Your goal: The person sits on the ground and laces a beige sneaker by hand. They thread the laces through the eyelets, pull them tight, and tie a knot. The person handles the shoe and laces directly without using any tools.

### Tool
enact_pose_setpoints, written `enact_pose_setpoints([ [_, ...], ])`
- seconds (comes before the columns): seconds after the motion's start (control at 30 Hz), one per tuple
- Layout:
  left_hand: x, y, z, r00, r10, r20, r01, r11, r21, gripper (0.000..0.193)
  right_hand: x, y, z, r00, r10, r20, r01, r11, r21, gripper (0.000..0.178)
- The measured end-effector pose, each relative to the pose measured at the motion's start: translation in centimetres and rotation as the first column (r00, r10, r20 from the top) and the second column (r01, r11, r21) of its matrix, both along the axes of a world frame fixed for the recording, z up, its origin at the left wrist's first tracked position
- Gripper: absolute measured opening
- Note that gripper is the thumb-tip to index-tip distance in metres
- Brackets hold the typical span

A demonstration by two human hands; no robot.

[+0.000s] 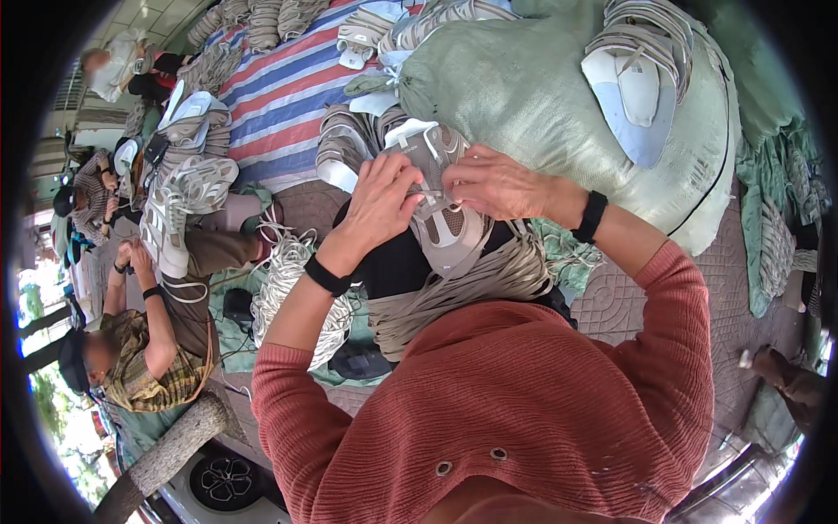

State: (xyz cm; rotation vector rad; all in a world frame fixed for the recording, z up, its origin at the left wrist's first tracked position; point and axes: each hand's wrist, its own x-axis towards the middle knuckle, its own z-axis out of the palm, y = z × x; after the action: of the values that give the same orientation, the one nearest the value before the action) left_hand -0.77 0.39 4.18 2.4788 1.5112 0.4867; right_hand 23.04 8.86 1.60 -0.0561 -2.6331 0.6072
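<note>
A grey-beige shoe upper [448, 229] with white panels and a mesh part lies over my lap, toe end toward me. My left hand [381, 199] is closed at its left edge, fingertips pinched at the lacing area. From the other side my right hand [497, 183] pinches at the eyelets, where a thin pale shoelace [452, 208] shows in part. Fingertips of both hands partly cover the lace. Beneath the upper, a thick bundle of beige laces [463, 295] is draped across my dark-clothed legs.
A pile of white laces [301, 301] lies left of my legs. Stacked uppers [343, 144] sit just ahead, beside a large pale-green sack [515, 87] bearing another stack [635, 83]. A striped sheet [288, 105] spreads farther off. At left, a co-worker [157, 349] sits handling uppers.
</note>
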Motion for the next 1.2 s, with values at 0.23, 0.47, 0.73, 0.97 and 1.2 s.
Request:
enact_pose_setpoints([
  [0.23, 0.5, 0.9, -0.5, 0.989, -0.109, -0.102, 0.105, 0.994, -0.043, 0.015, -1.5, -1.8, -2.1, 0.922, -0.343, -0.179, 0.34, 0.939, -0.048, 0.015],
  [0.47, 0.1, 1.8, 0.0, 0.995, -0.085, 0.052, 0.098, 0.942, -0.32, 0.011, -2.0, -2.3, -5.3, 0.844, -0.5, -0.193, 0.456, 0.859, -0.232, 0.016],
  [0.73, -1.7, 3.2, -0.4, 1.0, -0.005, -0.019, 0.001, 0.982, -0.191, 0.016, -0.9, -2.2, -5.4, 0.928, -0.319, -0.191, 0.26, 0.924, -0.279, 0.011],
  [0.97, -7.9, 2.0, 2.5, 0.982, 0.168, -0.08, -0.184, 0.938, -0.292, 0.025, -0.7, -1.1, -3.8, 0.96, -0.278, 0.025, 0.265, 0.882, -0.389, 0.017],
  [1.2, -4.6, 0.4, 5.0, 0.66, 0.586, 0.469, 0.344, 0.32, -0.883, 0.038, -2.3, 2.2, -0.4, 0.996, -0.09, 0.014, 0.09, 0.996, 0.006, 0.028],
])
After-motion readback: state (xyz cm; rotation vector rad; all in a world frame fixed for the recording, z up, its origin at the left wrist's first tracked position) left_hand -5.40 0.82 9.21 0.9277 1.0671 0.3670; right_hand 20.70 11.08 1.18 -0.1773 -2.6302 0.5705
